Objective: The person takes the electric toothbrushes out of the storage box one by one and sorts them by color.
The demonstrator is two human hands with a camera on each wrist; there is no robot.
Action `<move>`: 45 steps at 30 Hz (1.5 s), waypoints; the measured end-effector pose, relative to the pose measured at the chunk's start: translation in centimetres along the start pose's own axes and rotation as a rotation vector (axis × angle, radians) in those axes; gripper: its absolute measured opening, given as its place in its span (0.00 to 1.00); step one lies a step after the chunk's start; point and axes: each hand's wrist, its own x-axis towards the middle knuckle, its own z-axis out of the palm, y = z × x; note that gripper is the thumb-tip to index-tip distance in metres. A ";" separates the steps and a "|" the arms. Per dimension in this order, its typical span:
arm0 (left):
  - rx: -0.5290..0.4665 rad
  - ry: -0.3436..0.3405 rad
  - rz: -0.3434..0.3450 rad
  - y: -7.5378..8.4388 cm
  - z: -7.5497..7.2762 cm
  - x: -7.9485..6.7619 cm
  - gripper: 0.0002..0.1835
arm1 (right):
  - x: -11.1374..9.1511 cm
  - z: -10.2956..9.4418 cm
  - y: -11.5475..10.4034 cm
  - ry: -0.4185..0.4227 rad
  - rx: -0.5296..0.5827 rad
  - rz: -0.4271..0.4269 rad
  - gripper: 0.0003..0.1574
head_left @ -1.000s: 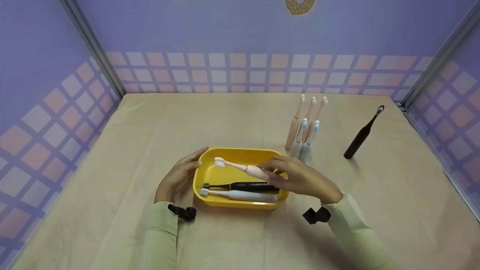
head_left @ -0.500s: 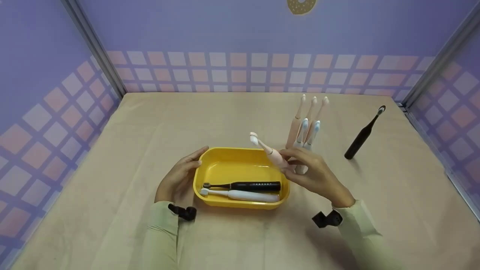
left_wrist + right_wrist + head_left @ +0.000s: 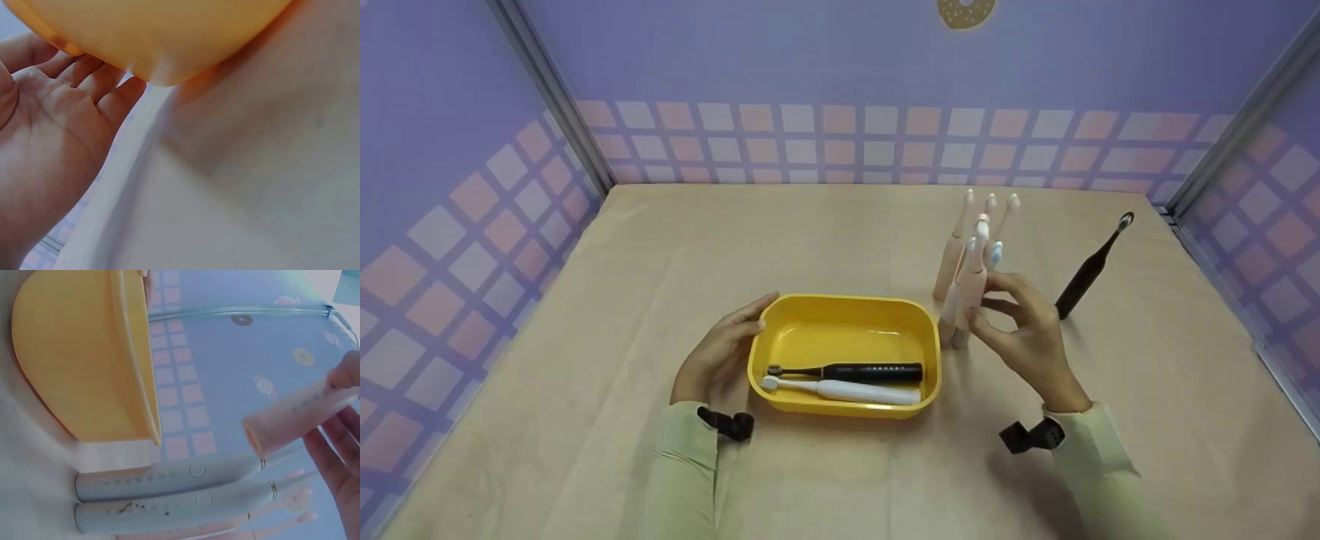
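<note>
In the head view my right hand (image 3: 1027, 330) pinches a pale pink electric toothbrush (image 3: 973, 289) upright, between thumb and fingers. In the right wrist view its handle base (image 3: 261, 439) hangs clear of the table, beside two standing white electric toothbrushes (image 3: 169, 514). My left hand (image 3: 718, 349) holds the left end of a yellow plastic bin (image 3: 840, 341), thumb at the rim and fingers along the outer wall. Inside the bin lie a black electric toothbrush (image 3: 870, 373) and a white electric toothbrush (image 3: 862, 391), side by side.
Several pink toothbrushes (image 3: 949, 259) stand behind the white ones, right of the bin. A black toothbrush (image 3: 1084, 277) stands alone farther right. A beige cloth (image 3: 735, 240) covers the table, with patterned walls (image 3: 840, 67) at the back and sides.
My right hand has lifted the pink toothbrush out from over the bin, moved it right and turned it upright among the standing ones. My left hand stays at the bin.
</note>
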 end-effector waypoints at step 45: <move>-0.019 0.020 -0.027 0.0 0.1 -0.1 0.30 | -1.0 -2.7 6.2 0.390 -0.003 0.369 0.26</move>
